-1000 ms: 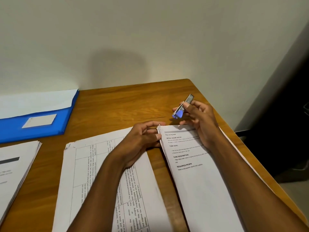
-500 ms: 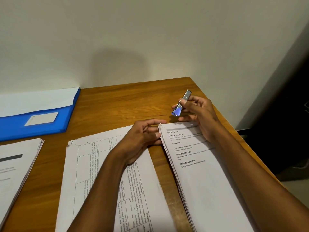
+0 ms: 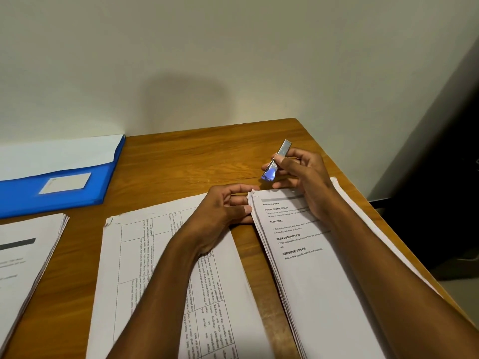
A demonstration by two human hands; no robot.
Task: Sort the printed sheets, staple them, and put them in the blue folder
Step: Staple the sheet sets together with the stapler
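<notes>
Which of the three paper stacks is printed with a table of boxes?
The middle stack, under the left hand. Its top sheet shows ruled cells with sideways text; the right stack shows headings, the left stack a dark bar.

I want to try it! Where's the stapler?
The stapler is in the right hand, held above the table's far right, just past the right paper stack.

The tabletop [image 3: 181,161] is varnished wood, its grain faintly glossy. The stapler [image 3: 276,161] is shiny metal with a blue plastic end. The folder [image 3: 77,187] is smooth blue plastic. The sheets [image 3: 324,281] are matt white paper.
</notes>
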